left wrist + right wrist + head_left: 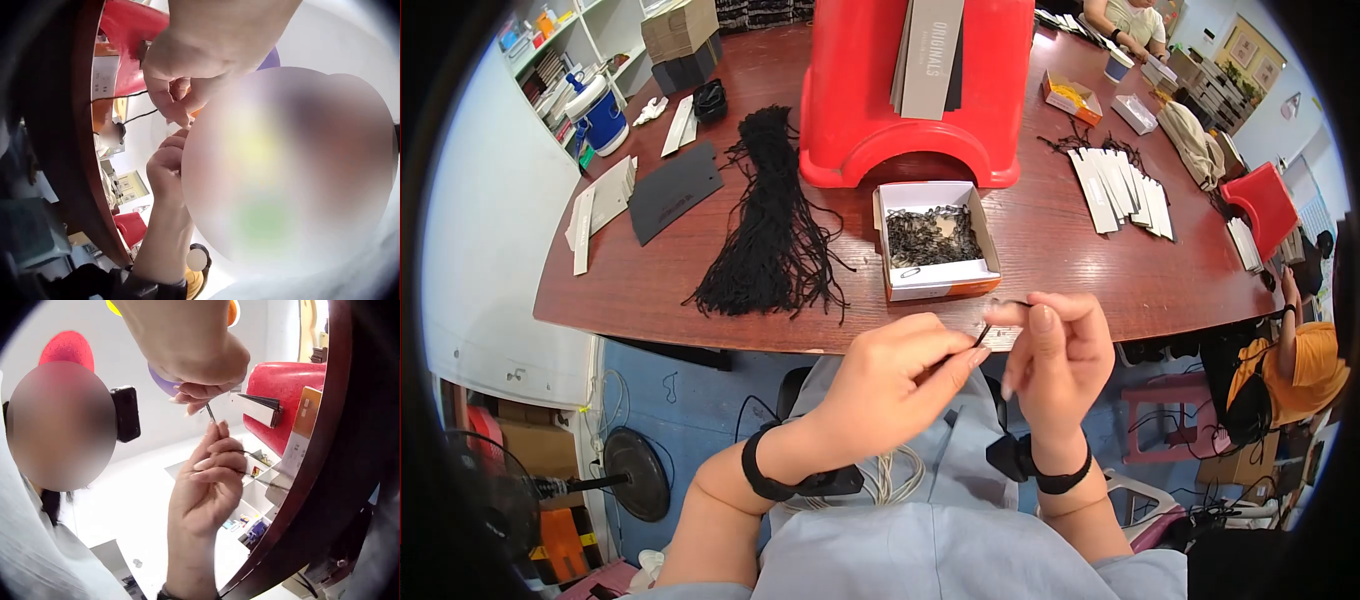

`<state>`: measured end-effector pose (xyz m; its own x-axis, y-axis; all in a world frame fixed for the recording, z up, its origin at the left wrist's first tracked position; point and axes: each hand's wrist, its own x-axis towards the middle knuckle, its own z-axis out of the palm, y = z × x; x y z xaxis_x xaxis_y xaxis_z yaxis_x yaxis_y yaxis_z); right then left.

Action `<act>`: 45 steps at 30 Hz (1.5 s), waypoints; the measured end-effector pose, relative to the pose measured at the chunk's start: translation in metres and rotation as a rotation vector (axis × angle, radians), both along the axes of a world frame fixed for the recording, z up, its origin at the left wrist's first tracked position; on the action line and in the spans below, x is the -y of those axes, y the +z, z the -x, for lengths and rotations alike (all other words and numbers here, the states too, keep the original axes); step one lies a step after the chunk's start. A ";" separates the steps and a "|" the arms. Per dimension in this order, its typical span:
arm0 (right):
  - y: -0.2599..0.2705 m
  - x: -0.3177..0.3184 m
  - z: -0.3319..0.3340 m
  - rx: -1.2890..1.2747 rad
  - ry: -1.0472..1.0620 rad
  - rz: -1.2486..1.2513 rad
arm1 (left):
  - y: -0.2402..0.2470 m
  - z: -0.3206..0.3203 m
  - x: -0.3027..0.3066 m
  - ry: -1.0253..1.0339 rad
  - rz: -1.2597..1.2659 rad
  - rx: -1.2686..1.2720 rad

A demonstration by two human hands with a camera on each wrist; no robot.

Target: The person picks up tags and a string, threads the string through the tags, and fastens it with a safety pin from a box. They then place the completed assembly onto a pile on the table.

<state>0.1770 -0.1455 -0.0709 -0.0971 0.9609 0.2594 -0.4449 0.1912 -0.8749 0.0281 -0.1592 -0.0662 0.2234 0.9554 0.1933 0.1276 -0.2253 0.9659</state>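
Observation:
Between thumb and fingertips, my left hand [895, 380] pinches a thin black cord [983, 335] above my lap, close to the table's front edge. My right hand [1060, 350] is just to the right, its thumb and index finger pinching another part of the cord. The right wrist view has a short length of cord [210, 412] running between the two sets of fingertips. From the left hand, two loose strands [139, 116] trail away in the left wrist view. Directly beyond the hands sits an open white box [935, 272] of small dark wire pieces.
A bundle of black cords [765, 220] lies left of the box. Behind it, a red stool [830, 130] carries grey printed tags [925, 60]. More tags lie at the left [675, 190] and right [1120, 190]. Other people sit at the far right and beside the table.

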 end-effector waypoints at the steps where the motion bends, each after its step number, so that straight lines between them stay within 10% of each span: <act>1: -0.008 -0.003 0.003 0.297 -0.204 -0.272 | 0.001 0.000 0.000 0.072 -0.272 -0.177; 3: -0.011 -0.007 0.005 0.727 -0.437 -0.638 | -0.002 0.002 -0.004 0.244 -0.721 -0.436; 6: -0.014 -0.008 0.007 0.724 -0.419 -0.613 | 0.003 0.011 -0.010 0.178 -0.737 -0.441; 18: -0.002 -0.005 0.006 0.140 0.244 0.036 | 0.006 0.025 -0.027 -0.385 0.598 0.404; 28: 0.002 -0.014 -0.001 0.044 0.433 0.278 | -0.013 0.021 -0.025 -0.460 0.717 0.659; 36: 0.001 -0.021 -0.002 0.191 0.265 0.198 | -0.018 0.007 -0.014 0.020 0.188 0.406; 38: -0.007 -0.026 -0.001 0.485 -0.137 -0.310 | -0.017 0.007 -0.012 0.062 0.114 0.334; 45: -0.009 -0.012 0.005 0.586 -0.257 -0.426 | -0.013 0.002 -0.005 0.311 -0.408 -0.184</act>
<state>0.1716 -0.1334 -0.0795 -0.1205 0.8003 0.5873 0.1730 0.5995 -0.7815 0.0265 -0.1543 -0.0790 0.0072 0.8374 0.5465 0.4068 -0.5017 0.7634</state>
